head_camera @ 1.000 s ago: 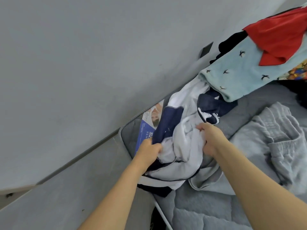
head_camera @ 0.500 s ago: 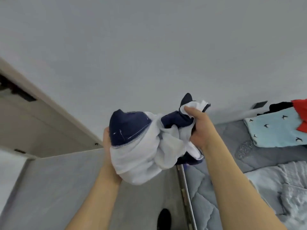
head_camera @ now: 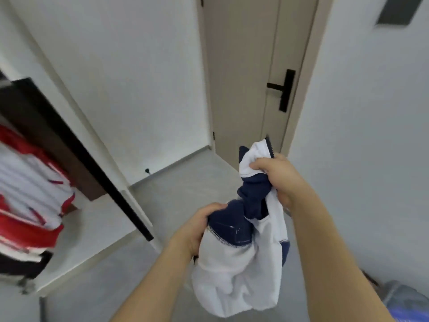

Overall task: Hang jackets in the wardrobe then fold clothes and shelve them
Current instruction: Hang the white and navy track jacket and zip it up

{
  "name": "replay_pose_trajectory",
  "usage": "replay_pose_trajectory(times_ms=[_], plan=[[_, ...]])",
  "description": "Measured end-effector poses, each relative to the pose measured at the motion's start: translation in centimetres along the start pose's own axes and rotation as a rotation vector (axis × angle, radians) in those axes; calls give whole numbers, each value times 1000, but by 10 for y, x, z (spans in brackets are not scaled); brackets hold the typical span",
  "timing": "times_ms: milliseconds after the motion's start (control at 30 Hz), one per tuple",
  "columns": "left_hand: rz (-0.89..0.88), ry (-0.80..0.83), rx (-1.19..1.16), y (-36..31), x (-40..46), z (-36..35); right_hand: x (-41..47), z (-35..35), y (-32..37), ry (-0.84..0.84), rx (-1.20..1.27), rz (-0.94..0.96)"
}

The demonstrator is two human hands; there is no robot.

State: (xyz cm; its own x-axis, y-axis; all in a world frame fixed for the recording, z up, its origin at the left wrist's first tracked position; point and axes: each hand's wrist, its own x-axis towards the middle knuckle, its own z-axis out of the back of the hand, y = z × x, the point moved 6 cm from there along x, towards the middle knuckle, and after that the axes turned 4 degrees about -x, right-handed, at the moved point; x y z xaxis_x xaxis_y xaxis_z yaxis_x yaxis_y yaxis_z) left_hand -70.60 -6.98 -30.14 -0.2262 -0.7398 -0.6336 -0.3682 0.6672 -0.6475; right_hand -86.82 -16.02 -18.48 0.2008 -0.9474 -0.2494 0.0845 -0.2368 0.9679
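Note:
I hold a bunched white and navy jacket (head_camera: 241, 270) in the air in front of me. My left hand (head_camera: 195, 228) grips its navy part from the left. Higher up, my right hand (head_camera: 278, 177) grips a white and navy edge of the same garment. The rest of the fabric hangs down in white folds between my forearms. At the far left stands the open wardrobe (head_camera: 76, 145) with a dark frame, and red and white garments (head_camera: 30, 198) are inside it, blurred.
A beige door (head_camera: 246, 73) with a black handle (head_camera: 284, 89) stands straight ahead. White walls run on both sides. Grey floor (head_camera: 185, 182) lies between me and the door. A corner of the grey bed (head_camera: 406, 300) shows at the lower right.
I lifted the jacket off the bed and turned left, away from the bed toward the door and wardrobe. Both hands kept their hold; the right hand now sits higher than the left.

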Motion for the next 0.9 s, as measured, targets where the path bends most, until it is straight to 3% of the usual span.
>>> replay_pose_trajectory(times_ms=[133, 267, 367, 533, 700, 833, 900], plan=[[-51, -165, -116, 10, -65, 117, -12, -143, 8, 299, -181, -16], [-67, -382, -48, 29, -148, 220, -46, -281, 28, 610, -372, 46], [-202, -516, 16, 23, -212, 276, -71, -371, 50, 730, -462, 142], [-382, -738, 227, 10, -331, 379, -118, -522, 84, 839, -551, 411], [-587, -945, 233, -41, -390, 450, -131, -598, 129, 827, -507, 702], [-512, -1145, 585, -89, -402, 495, -120, -634, 155, 830, -430, 843], [-528, -1153, 539, -101, -401, 517, -103, -648, 157, 827, -391, 861]])
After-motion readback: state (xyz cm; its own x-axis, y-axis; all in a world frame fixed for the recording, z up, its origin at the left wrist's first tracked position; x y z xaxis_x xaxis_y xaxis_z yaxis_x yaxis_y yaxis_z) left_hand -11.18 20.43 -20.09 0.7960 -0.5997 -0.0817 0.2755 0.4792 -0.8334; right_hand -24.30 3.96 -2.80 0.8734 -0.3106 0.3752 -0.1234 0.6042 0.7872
